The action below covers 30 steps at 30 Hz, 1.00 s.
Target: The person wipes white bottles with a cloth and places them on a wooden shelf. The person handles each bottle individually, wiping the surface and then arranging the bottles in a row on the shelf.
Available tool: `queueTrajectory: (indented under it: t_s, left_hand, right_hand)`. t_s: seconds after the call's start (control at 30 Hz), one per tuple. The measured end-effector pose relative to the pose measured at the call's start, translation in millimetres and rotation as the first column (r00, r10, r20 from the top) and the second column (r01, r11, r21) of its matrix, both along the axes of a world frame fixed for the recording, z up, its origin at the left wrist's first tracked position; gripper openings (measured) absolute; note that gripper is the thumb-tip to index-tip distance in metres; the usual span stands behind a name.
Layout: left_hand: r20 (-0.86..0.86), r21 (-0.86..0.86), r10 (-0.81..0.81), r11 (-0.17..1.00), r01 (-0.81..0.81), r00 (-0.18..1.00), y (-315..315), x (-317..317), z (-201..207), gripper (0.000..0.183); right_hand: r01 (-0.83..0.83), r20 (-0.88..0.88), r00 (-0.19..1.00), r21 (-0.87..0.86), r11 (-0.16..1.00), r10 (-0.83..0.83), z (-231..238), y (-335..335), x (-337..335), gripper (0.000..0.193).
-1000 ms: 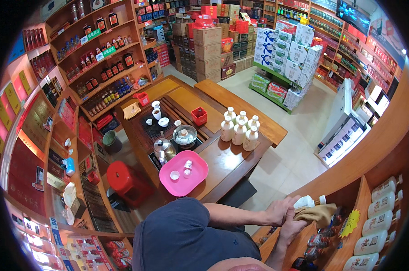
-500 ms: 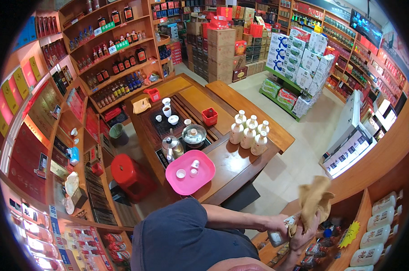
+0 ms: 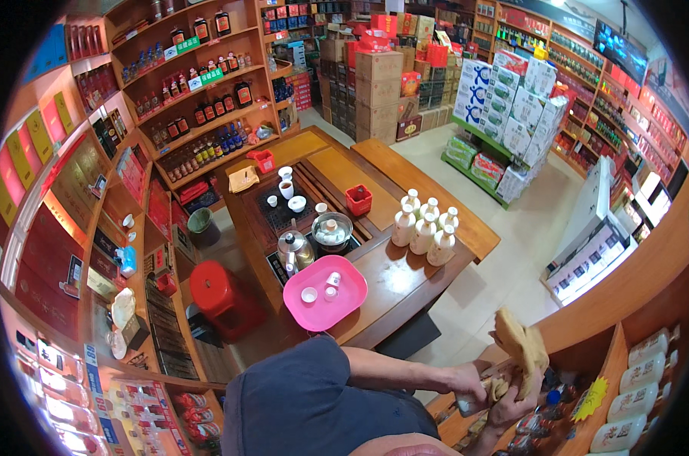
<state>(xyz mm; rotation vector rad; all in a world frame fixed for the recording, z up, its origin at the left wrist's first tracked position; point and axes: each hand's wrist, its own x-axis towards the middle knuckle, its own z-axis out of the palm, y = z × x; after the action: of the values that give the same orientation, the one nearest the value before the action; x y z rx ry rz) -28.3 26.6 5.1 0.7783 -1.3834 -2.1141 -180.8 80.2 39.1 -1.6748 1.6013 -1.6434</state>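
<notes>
Left hand (image 3: 470, 380) closes round a white bottle (image 3: 472, 404); right hand (image 3: 517, 403) grips a tan cloth (image 3: 521, 346), bunched and rising above the fingers. Hands close together, low at right, in front of a wooden shelf (image 3: 612, 361); the bottle lies tilted between them, partly hidden.

Handling (judged): bottle probably rigid, smooth, rather heavy if full, breakable if ceramic or glass; best hold is a full wrap round the body, not the neck alone. Cloth looks soft, light, limp; easily pinched anywhere, loose end likely to flop.

Labels: the held bottle's marking is mostly covered, not legible. Shelf bottles (image 3: 637, 406) carry large dark characters. A yellow star tag (image 3: 590, 399) bears handwritten marks. Far left, green signs (image 3: 206, 77) show pale characters. Lettering on six bottles (image 3: 422, 233) on the surface (image 3: 386, 292) is too small to read.
</notes>
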Motion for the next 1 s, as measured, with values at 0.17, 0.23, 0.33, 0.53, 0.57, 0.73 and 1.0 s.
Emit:
queueTrajectory:
  t_s: [0.17, 0.23, 0.33, 0.53, 0.57, 0.73, 1.0]
  left_hand:
    - [-0.100, -0.186, -0.040, 0.982, 0.021, 0.994, 0.0, 5.6, 29.8, 0.076]
    - [-0.113, -0.221, -0.174, 0.964, 0.146, 0.978, -0.9, 6.1, 36.9, 0.073]
    - [-0.292, -0.067, -0.219, 0.976, 0.208, 0.931, 5.7, 7.1, 36.9, 0.070]
    - [-0.439, 0.247, -0.426, 0.789, 0.562, 0.791, 5.3, 5.7, 3.5, 0.095]
    - [-0.485, 0.291, -0.433, 0.739, 0.607, 0.760, 4.5, 5.8, -2.7, 0.102]
    - [-0.651, 0.323, -0.520, 0.469, 0.822, 0.552, -2.5, -4.0, -11.7, 0.111]
    - [-0.174, -0.033, -0.379, 0.925, 0.379, 0.909, 9.5, -20.2, 19.4, 0.105]
  right_hand:
    - [-0.100, 0.536, 0.816, -0.237, 0.966, 0.216, -39.1, 30.0, 13.8, 0.056]
    - [-0.119, 0.670, 0.730, -0.071, 0.990, 0.135, -28.6, 30.6, 1.1, 0.051]
    - [-0.239, 0.711, 0.675, -0.041, 0.970, 0.197, 1.3, 15.2, -24.2, 0.052]
    - [-0.610, 0.852, 0.286, -0.190, 0.769, 0.438, 31.1, -3.3, -47.4, 0.072]
    - [-0.616, 0.855, 0.196, -0.273, 0.739, 0.479, 29.8, -2.1, -46.1, 0.076]
    - [-0.491, 0.867, 0.325, -0.186, 0.851, 0.377, 27.6, 9.5, -50.4, 0.073]
    - [-0.527, 0.884, 0.382, -0.032, 0.849, 0.270, 35.6, -0.8, -91.8, 0.044]
